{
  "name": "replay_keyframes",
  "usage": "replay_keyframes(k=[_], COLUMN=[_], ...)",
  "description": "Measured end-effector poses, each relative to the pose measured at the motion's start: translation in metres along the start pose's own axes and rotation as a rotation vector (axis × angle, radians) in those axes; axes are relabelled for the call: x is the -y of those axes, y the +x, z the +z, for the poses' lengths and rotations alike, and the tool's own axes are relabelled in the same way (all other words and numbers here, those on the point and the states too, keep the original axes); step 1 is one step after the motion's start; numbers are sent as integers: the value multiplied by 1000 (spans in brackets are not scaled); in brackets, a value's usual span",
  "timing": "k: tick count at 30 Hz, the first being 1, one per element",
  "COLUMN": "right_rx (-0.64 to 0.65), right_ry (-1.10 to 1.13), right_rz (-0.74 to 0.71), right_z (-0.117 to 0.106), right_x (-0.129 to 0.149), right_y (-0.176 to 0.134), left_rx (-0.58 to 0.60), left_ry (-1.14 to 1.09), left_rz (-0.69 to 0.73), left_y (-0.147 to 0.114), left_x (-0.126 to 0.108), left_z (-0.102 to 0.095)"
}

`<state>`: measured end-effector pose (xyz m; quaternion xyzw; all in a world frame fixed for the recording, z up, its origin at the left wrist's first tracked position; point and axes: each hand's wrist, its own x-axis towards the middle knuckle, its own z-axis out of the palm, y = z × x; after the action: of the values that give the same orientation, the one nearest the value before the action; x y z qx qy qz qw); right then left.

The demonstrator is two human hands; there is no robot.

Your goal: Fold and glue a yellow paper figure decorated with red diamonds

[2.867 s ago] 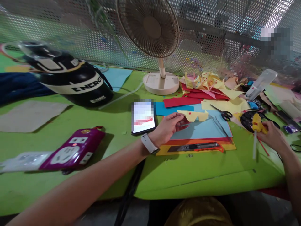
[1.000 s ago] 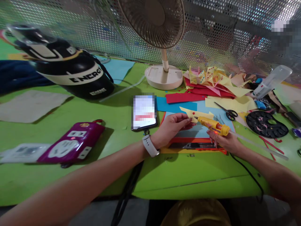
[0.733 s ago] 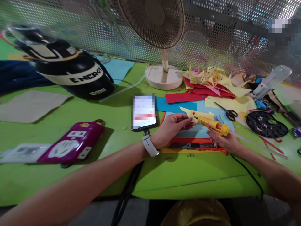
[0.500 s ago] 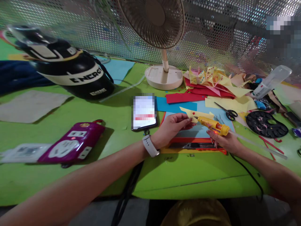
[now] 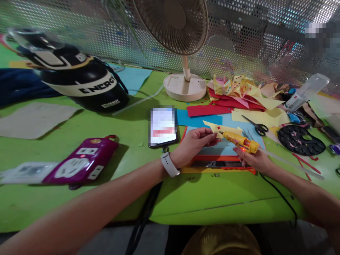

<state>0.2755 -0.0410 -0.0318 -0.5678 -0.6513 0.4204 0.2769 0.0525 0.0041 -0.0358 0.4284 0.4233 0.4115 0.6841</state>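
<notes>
Between its thumb and fingers, my left hand [image 5: 200, 141] pinches a small pale yellow paper piece [image 5: 230, 129] with a red diamond mark on it. A yellow glue gun [image 5: 240, 141] sits in my right hand [image 5: 252, 159], whose fingers are wrapped round it. The gun's nozzle points left, at or very near the paper by my left fingertips; I cannot tell whether it touches. A clear glue stick [image 5: 292, 163] juts from its back end, and a red light glows on its side. Under my hands lie a light blue sheet [image 5: 212, 150] and a utility knife [image 5: 220, 164].
Left of my hands lie a phone [image 5: 162, 125] and a purple power strip [image 5: 82, 161]. A large black bottle [image 5: 85, 81] and a fan [image 5: 186, 86] stand behind. To the right are scissors [image 5: 261, 129], a black palette [image 5: 301, 140] and a pile of folded papers [image 5: 236, 86].
</notes>
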Motion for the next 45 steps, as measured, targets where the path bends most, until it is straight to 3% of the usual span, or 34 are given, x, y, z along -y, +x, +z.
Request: replay_keyframes(k=[13,21,23,27,31,33,38,41,45], right_rx=[8,3,-44,-172,-260,-328,-455,-406,-248], right_ry=[18,0,-92,-462,-832,-961,-1157,-1176,-1145], right_rz=[-50,-70,-149,-503,-721,-697,-463,-238,-22], right_z=[0,0,0,-9,-35,-56,-120,-156,-187], right_x=[4,10,10,5,5,6,-10,-39,-76], right_y=[1,-3,-3,0,0,-2,-14,-23,-30], left_rx=[14,-7,-16,-23,-37,-61,-122,-153,-171], left_ry=[6,218,277,304,271,224,84,36,-12], left_rz=[49,223,256,268,209,168,91,60,55], left_y=[3,1,1,1,2,3,5,5,7], left_x=[5,4,3,2,1,1,-3,-5,-6], left_z=[-2,0,-1,-2,-2,-3,-4,-4,-2])
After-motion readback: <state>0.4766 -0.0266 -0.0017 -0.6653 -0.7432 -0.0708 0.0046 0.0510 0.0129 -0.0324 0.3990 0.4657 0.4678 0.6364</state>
